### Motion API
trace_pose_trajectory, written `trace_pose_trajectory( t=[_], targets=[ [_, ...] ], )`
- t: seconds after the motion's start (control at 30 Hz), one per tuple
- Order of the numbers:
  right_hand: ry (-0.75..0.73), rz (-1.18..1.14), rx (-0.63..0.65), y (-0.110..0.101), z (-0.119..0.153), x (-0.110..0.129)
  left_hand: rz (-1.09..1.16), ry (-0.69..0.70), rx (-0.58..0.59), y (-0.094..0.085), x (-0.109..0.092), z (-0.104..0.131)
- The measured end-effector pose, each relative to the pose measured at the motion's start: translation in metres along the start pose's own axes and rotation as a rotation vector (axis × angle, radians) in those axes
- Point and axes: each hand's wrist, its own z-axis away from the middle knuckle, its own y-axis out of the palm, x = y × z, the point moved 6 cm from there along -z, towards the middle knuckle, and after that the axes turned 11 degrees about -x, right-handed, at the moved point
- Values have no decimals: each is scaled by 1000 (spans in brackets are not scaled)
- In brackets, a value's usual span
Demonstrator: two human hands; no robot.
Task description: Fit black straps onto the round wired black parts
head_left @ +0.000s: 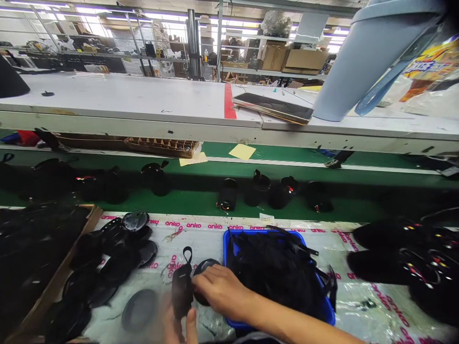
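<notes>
My left hand (191,327), partly smeared by motion, holds a small black rounded piece with a strap loop (182,289) from below, between thumb and fingers. The loop sticks up from its top. Curled fingers of my right hand (222,289) press against the right side of that piece; what they pinch is hidden. Behind the right hand a black round part (206,265) shows in part. A blue tray (225,246) heaped with black straps (272,267) stands just right of it, with my right forearm across its front.
Black round caps (118,265) lie piled at left beside a cardboard box (53,272) of black parts. Black cylinders with wires (380,234) lie at right. Several black cylinders (227,193) stand on the green belt (193,191). Above, a shelf (161,98) carries a phone (274,107) and blue tumbler (369,57).
</notes>
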Motion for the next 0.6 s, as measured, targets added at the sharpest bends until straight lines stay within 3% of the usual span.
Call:
trace_pose_trajectory(
  t=[0.1,0.2,0.4,0.6],
  targets=[
    [129,-195,-208,-18,10,-9,18,244,70,6,-3,-1],
    [221,-323,-368,-28,33,-18,73,210,134,11,1,-4],
    [443,-427,-192,17,61,-31,69,194,295,20,-12,-11],
    [484,-445,-308,26,55,-31,234,-70,309,28,-9,-20]
  ],
)
